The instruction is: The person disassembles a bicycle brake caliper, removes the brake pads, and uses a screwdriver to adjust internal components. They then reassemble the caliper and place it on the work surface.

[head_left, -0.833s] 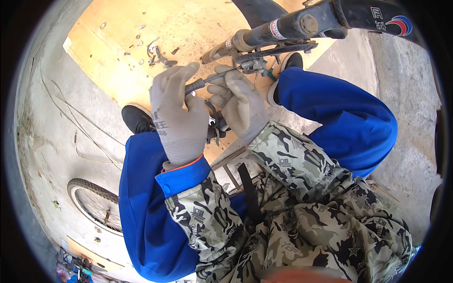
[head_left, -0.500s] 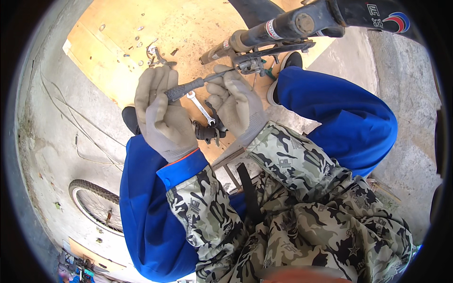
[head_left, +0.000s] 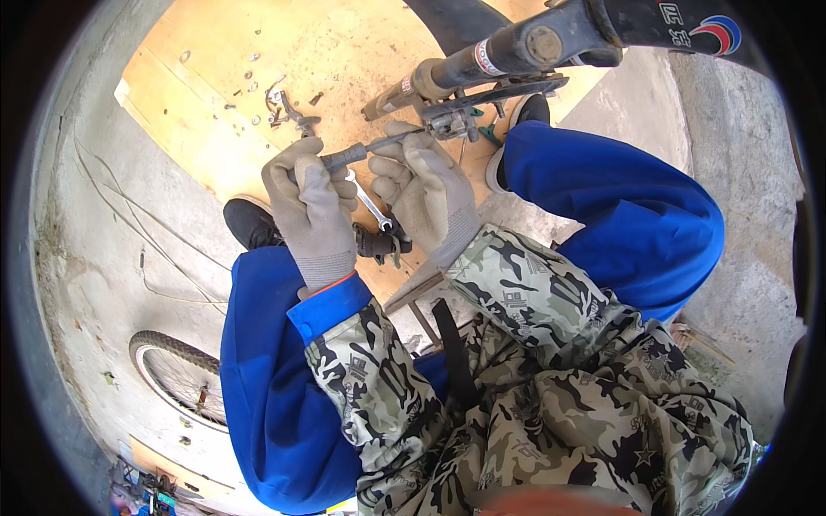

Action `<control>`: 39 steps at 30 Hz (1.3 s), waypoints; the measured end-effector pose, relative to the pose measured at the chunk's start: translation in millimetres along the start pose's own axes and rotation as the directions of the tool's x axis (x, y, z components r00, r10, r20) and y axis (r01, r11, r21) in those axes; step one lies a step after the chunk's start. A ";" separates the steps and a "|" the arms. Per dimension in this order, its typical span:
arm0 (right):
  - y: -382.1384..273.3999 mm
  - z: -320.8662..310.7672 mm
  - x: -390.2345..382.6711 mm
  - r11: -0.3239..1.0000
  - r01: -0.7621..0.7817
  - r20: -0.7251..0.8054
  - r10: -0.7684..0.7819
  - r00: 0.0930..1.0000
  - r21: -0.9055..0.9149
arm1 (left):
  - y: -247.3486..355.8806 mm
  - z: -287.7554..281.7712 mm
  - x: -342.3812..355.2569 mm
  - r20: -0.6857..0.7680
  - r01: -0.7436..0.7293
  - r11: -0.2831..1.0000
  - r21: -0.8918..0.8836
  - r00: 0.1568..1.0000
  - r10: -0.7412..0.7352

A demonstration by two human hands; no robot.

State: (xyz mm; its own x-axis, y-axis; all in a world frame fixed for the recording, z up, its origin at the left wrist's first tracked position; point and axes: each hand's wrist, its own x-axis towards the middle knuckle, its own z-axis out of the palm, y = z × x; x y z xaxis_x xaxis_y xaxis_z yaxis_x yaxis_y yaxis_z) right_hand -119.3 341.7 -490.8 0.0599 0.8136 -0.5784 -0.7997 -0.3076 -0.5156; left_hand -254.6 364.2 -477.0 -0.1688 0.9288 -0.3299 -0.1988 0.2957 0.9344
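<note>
My left hand [head_left: 311, 211], in a grey-beige work glove, is closed around the dark handle of a screwdriver [head_left: 348, 156]. The shaft runs right and slightly up towards a small metal mechanism [head_left: 452, 125] on a black bicycle frame part [head_left: 508, 53]. My right hand [head_left: 437, 199], gloved alike, pinches the shaft near its tip between thumb and forefinger, its other fingers curled. The tip itself is hidden at the right fingertips, so I cannot tell whether it touches the mechanism. Below the screwdriver, between my hands, lies a silver open-ended wrench [head_left: 370, 201].
Beside the wrench lies a black bicycle part [head_left: 375, 244]. Small bolts and a metal lever piece [head_left: 292, 112] are scattered over the wooden board [head_left: 206, 60]. A spoked wheel [head_left: 176, 374] and thin cables [head_left: 142, 215] lie left of my blue-trousered leg.
My left hand has turned over, its fingers now wrapped around the screwdriver handle where they were opened out before. My right hand stays nearly in place at the shaft.
</note>
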 end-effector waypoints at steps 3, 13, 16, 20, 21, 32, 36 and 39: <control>-2.7 4.5 -1.5 1.000 0.002 -0.029 -0.001 1.000 0.022 | 3.0 -2.0 1.2 0.004 -0.005 0.999 0.040 1.000 0.005; -5.3 -3.2 6.8 0.989 -0.038 0.116 0.021 0.993 0.144 | 1.2 5.1 8.8 0.003 -0.080 0.996 0.043 0.997 0.080; -4.3 -5.0 10.0 0.988 -0.021 0.118 0.004 0.993 0.151 | 0.4 6.1 12.3 0.007 -0.083 0.996 0.035 0.997 0.082; -5.0 -1.5 9.0 0.992 -0.001 0.082 -0.010 0.997 0.130 | 9.8 5.8 11.2 0.002 -0.029 0.999 0.032 1.000 0.029; -5.2 0.3 8.3 0.989 0.008 0.109 -0.024 0.994 0.144 | 15.0 5.3 9.6 0.010 -0.014 0.999 0.030 1.000 0.013; -10.9 10.0 -25.5 0.984 0.013 0.128 -0.036 0.991 0.175 | 68.6 -2.8 -28.0 0.411 -0.492 0.153 0.857 0.832 0.372; 4.4 11.2 -44.1 0.994 0.031 0.099 -0.041 0.994 0.108 | 63.2 -7.1 -45.9 0.306 -0.289 -0.102 0.952 0.917 0.256; 15.6 12.7 -49.2 0.993 0.031 0.115 -0.044 0.992 0.116 | 61.4 -17.5 -37.7 0.366 -0.315 -0.256 0.914 0.912 0.184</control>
State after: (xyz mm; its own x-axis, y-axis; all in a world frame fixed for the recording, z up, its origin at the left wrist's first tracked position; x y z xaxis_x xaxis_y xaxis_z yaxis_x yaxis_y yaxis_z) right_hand -142.4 303.2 -462.4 0.0263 0.8777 -0.4784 -0.8616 -0.2228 -0.4561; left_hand -277.4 343.4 -409.6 0.1625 0.9835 -0.0801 0.9864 -0.1640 -0.0119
